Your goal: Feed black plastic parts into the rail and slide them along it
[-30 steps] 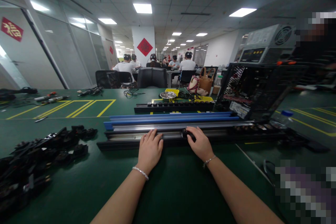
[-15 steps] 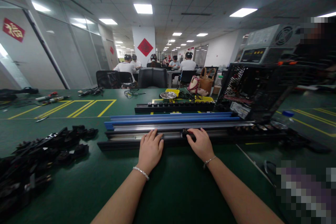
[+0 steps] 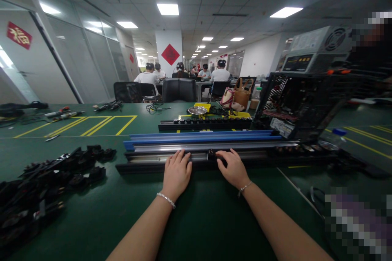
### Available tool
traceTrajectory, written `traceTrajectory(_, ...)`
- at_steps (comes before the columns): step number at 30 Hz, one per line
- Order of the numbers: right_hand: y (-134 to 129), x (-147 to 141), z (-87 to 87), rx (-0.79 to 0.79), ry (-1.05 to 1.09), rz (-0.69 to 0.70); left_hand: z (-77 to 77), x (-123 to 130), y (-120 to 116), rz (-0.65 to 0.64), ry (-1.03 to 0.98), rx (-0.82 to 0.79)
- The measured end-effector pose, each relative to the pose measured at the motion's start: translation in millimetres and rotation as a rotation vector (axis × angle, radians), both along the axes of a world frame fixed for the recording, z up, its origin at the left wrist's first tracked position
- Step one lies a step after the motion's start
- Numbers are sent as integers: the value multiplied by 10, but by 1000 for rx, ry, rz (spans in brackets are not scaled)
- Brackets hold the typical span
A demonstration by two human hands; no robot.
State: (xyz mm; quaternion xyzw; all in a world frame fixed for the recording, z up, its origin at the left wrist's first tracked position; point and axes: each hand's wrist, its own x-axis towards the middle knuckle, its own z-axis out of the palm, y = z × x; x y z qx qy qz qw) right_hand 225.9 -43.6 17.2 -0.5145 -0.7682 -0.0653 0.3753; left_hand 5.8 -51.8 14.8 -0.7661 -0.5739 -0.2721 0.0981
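Observation:
A long black rail [image 3: 137, 166] with a metallic channel lies across the green table in front of me. My left hand [image 3: 177, 171] rests on it with the fingers spread, holding nothing. Further right, a small black part [image 3: 211, 154] sits in the channel. The fingertips of my right hand [image 3: 232, 167] are at the right side of this part; thumb and forefinger are apart and do not close round it. Behind the rail lie a silver rail [image 3: 183, 147] and a blue rail [image 3: 199, 135].
A pile of black parts [image 3: 39, 183] lies at the left. At the right stands an open computer case [image 3: 294, 102] with power supplies [image 3: 318, 49] on top. A metal dish [image 3: 197, 110] and a black strip [image 3: 167, 125] are farther back. People sit in the background.
The small black part has moved slightly left along the channel, and my right hand has shifted a little left with it. My left hand stays on the rail.

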Motion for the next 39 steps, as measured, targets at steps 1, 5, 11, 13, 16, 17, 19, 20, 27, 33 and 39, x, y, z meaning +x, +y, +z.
traceTrajectory(1, -2, -5, -1, -2, -4, 5, -2, 0, 0, 0, 1, 3)
traceTrajectory(5, -11, -29, -7, -2, -19, 21, -20, -3, 5, -2, 1, 20)
traceTrajectory(11, -26, -53, -4, -11, -52, 47, -36, -13, 16, -2, -1, 10)
traceTrajectory(13, -29, -58, -2, -27, -58, 52, -37, -12, 17, -2, -1, 7)
traceTrajectory(16, -37, -72, 3, -43, -67, 63, -38, -9, 17, 0, -4, 9)
traceTrajectory(17, -41, -78, 6, -44, -70, 68, -38, -9, 17, -1, -5, 12)
traceTrajectory(19, -50, -92, 13, -45, -77, 79, -40, -7, 18, 0, -9, 19)
traceTrajectory(20, -55, -98, 17, -48, -81, 85, -39, -7, 18, 1, -11, 21)
traceTrajectory(27, -68, -125, 28, -108, -118, 101, -18, -3, 8, 9, -29, -1)
traceTrajectory(33, -94, -168, 42, -152, -156, 116, -33, -4, 13, 4, -17, 30)
traceTrajectory(39, -122, -214, 61, -199, -188, 121, -54, -8, 16, 1, -5, 26)
